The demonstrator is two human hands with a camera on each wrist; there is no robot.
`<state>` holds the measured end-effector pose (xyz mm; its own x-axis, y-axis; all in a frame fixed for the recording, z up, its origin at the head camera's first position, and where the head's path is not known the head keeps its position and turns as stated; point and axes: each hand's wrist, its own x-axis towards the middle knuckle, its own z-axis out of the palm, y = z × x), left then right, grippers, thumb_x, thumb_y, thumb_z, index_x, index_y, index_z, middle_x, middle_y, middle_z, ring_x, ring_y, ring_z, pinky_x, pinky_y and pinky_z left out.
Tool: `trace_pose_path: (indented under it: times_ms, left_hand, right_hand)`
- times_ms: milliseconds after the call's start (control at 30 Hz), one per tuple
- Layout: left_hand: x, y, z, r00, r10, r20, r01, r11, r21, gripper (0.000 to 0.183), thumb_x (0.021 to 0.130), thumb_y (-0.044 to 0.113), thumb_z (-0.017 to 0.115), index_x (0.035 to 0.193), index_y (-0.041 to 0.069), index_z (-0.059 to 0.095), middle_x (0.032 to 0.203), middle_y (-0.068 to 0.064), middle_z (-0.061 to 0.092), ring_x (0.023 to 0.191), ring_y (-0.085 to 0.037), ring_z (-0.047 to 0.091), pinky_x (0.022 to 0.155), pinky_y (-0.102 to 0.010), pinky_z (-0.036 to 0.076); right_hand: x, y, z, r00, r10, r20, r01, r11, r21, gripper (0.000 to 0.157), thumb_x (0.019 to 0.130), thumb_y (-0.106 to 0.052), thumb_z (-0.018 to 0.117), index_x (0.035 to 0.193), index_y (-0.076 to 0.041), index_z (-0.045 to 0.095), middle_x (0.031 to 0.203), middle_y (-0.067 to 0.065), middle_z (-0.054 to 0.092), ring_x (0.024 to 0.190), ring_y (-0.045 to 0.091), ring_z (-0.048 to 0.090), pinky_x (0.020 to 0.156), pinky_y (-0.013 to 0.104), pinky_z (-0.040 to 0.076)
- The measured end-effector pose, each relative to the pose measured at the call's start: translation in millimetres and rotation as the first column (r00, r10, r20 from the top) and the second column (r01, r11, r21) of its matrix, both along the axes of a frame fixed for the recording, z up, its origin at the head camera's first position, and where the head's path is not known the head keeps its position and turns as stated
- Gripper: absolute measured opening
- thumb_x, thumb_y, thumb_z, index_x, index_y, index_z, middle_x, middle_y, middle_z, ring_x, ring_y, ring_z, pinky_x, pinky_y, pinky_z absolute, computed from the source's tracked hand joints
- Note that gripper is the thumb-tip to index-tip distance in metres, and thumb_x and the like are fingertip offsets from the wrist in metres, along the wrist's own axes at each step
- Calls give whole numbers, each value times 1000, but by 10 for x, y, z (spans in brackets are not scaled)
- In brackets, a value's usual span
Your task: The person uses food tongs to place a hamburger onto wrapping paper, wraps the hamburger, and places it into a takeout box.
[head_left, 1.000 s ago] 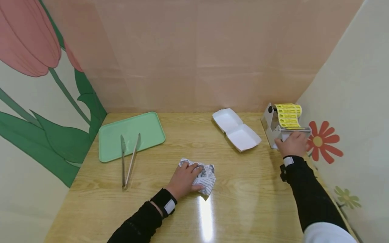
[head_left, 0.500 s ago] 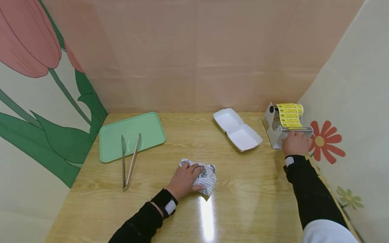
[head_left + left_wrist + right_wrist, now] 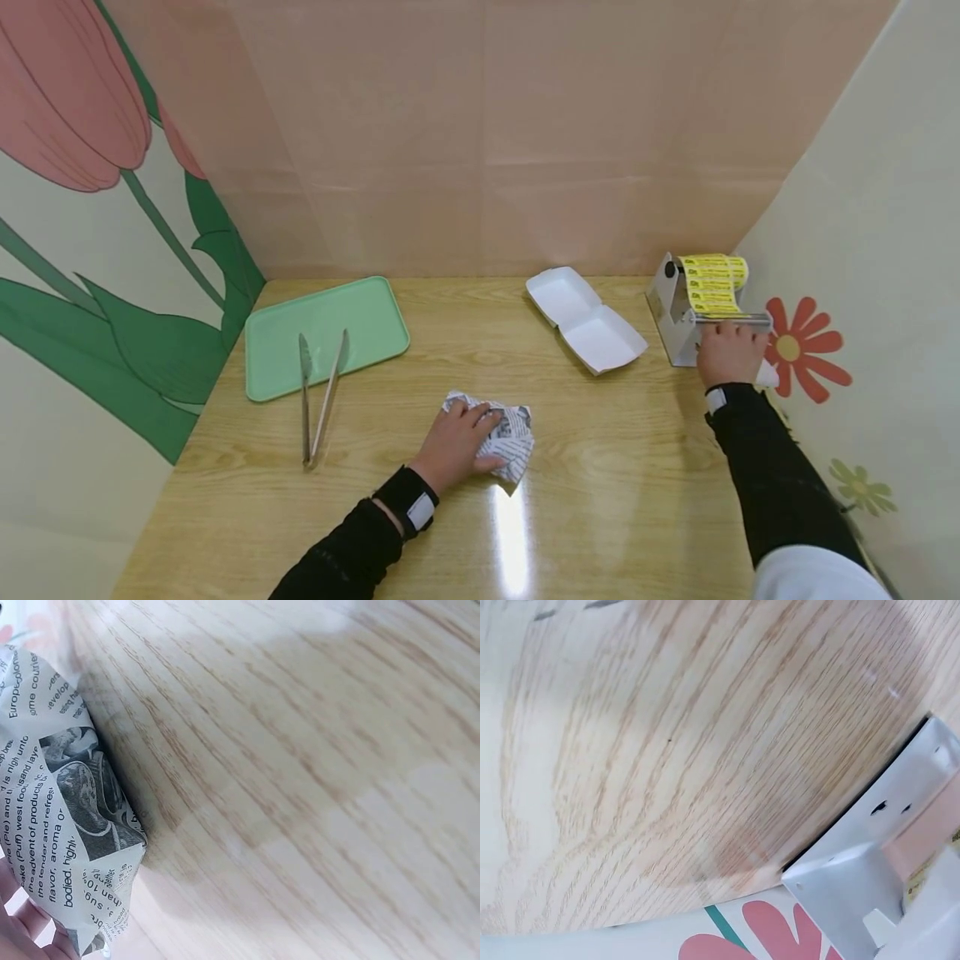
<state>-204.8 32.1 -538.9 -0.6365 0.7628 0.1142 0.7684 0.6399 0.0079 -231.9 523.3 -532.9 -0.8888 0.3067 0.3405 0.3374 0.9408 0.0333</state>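
Clearly, the wrapping is already done, as far as we can judge: the packet lies on the table in closed printed paper, under the left hand, whose fingers rest spread on it. Our hands are well apart. The right hand is at the front of the sticker holder, just below its metal bar. We cannot tell if its fingers pinch something, because their tips are hidden; a white strip shows beside them.

We think that getting a sticker is the step in hand, and it is not finished: the yellow roll sits in the holder, and we see no sticker on the visible part of the packet. The white box stands open, without the packet inside. The tongs lie unused, partly over the green tray.
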Motion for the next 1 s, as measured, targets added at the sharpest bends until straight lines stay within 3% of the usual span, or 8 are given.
trace_pose_path:
  times_ms: [200, 333, 433, 800, 1000]
  left_hand:
    - [3, -1, -3, 1000, 4, 7, -4, 1000, -2, 74, 86, 70, 52, 141, 21, 52, 139, -4, 54, 114, -26, 50, 92, -43, 47]
    - [-1, 0, 5, 1000, 7, 4, -7, 1000, -5, 74, 86, 70, 52, 141, 21, 52, 139, -4, 54, 114, -25, 50, 92, -42, 47]
    - [2, -2, 23, 1000, 13, 2, -12, 1000, -13, 73, 86, 70, 52, 141, 21, 52, 139, -3, 54, 114, -25, 50, 92, -42, 47]
    - [12, -3, 29, 1000, 5, -8, -6, 1000, -12, 74, 86, 70, 51, 141, 21, 51, 140, -3, 54, 114, -25, 50, 92, -41, 47]
    - [4, 0, 5, 1000, 3, -14, -3, 1000, -8, 74, 86, 71, 50, 141, 21, 51, 140, -3, 54, 114, -25, 50, 92, -42, 47]
  right_hand:
    - [10, 50, -41, 998, 49, -36, -48, 999, 20, 19, 92, -1, 54, 105, 11, 59, 103, 34, 53, 95, 54, 47, 90, 67, 29]
    - [-3, 71, -49, 994, 93, -62, -90, 995, 42, 13, 89, 3, 52, 93, 14, 59, 89, 31, 53, 77, 53, 53, 75, 64, 39]
    - [4, 53, -24, 990, 117, -73, -114, 992, 45, 11, 86, 5, 52, 87, 14, 59, 83, 30, 53, 69, 51, 55, 65, 60, 40]
    - [35, -5, 26, 993, 113, 43, -115, 992, 46, 15, 88, 0, 62, 93, 14, 61, 82, 29, 55, 70, 48, 54, 63, 61, 43]
    - [66, -1, 4, 995, 94, 35, -95, 995, 16, 13, 87, 2, 59, 94, 13, 59, 87, 30, 54, 74, 50, 54, 68, 63, 41]
